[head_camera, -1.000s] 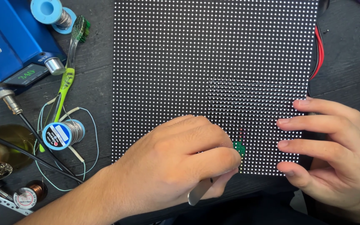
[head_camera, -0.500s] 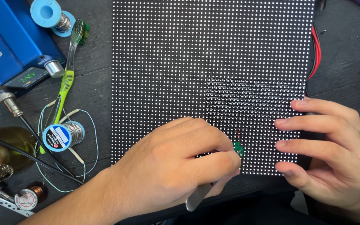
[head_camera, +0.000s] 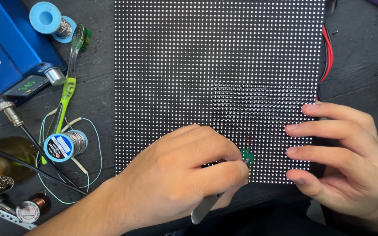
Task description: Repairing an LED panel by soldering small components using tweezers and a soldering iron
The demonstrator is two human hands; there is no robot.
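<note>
The LED matrix panel (head_camera: 217,65) lies flat on the dark workbench (head_camera: 359,52). Your left hand (head_camera: 180,175) is curled low over the panel's lower edge, fingers clamped on metal tweezers (head_camera: 204,210) whose tips meet a small green chip (head_camera: 246,156) on the panel. Your right hand (head_camera: 346,157) rests with fingers spread and flat on the panel's right edge, gripping nothing. A blue soldering station (head_camera: 5,57), a green toothbrush (head_camera: 68,83) and a solder spool (head_camera: 64,145) sit left of the panel.
</note>
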